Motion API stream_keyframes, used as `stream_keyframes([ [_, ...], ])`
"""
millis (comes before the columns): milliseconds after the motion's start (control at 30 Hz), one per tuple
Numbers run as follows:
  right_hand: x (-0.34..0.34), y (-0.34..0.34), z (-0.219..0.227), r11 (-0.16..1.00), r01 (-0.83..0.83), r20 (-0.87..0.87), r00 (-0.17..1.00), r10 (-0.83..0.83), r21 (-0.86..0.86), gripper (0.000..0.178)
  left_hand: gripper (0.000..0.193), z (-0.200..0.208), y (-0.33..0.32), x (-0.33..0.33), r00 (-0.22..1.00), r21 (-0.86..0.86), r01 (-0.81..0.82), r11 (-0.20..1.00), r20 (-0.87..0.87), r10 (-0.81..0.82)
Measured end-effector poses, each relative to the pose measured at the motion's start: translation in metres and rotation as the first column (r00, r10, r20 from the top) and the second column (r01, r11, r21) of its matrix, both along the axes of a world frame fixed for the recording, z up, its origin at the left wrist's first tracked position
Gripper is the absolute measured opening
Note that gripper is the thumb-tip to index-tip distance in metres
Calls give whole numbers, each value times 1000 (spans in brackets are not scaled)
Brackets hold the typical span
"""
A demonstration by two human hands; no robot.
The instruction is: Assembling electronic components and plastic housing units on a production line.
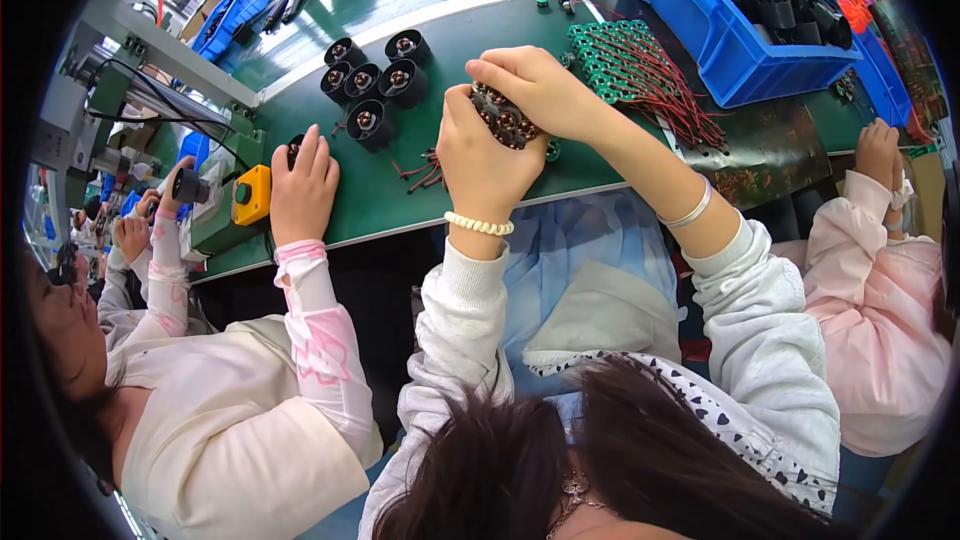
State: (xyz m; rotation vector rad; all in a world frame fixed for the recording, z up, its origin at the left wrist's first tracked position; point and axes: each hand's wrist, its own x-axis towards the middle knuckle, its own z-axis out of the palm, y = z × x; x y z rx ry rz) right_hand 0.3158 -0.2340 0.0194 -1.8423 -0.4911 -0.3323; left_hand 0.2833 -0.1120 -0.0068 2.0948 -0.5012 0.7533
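Both of my hands are raised over the near edge of the green table, closed around a black round part (pixel 508 126) with copper-coloured metal bits on its top. My left hand (pixel 490 155) wraps it from the left and below. My right hand (pixel 540 90) curls over it from the far right side, and the fingers hide much of it. Left of my hands, several black cylindrical housings (pixel 400 83) with copper-coloured centres stand upright on the table. A few loose red and black wires (pixel 425 172) lie beside my left wrist.
Small green circuit boards (pixel 615 55) with red and black wires lie in rows at right. Behind them stands a blue bin (pixel 735 65) of black housings. A co-worker's hand (pixel 305 185) rests at left by a yellow button box (pixel 252 197). Another person's hand (pixel 878 155) is at far right.
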Motion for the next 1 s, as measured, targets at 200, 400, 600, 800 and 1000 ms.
stream_keyframes([
  [200, 4, -3, -5, 963, -95, -294, 941, 169, 251, 34, 60, -2, 0, 1, 999, -22, 12, 1000, -36, -13],
  [400, 3, -10, 5, 980, -155, -367, 910, 191, 125, 34, 65, -5, 1, 3, 999, -7, 9, 1000, -40, -9],
  [600, -20, 1, 26, 873, 165, 24, 984, -174, -458, 31, 83, -9, 0, 7, 998, 11, -10, 1000, -58, 11],
  [800, -25, 21, 0, 888, 258, 32, 963, -267, -381, 41, 103, -5, 1, 5, 991, -46, -62, 997, -122, 56],
  [1000, -16, 7, -16, 996, 77, -19, 997, -78, -37, 39, 107, -11, -2, 8, 990, -51, 14, 999, 142, -7],
])
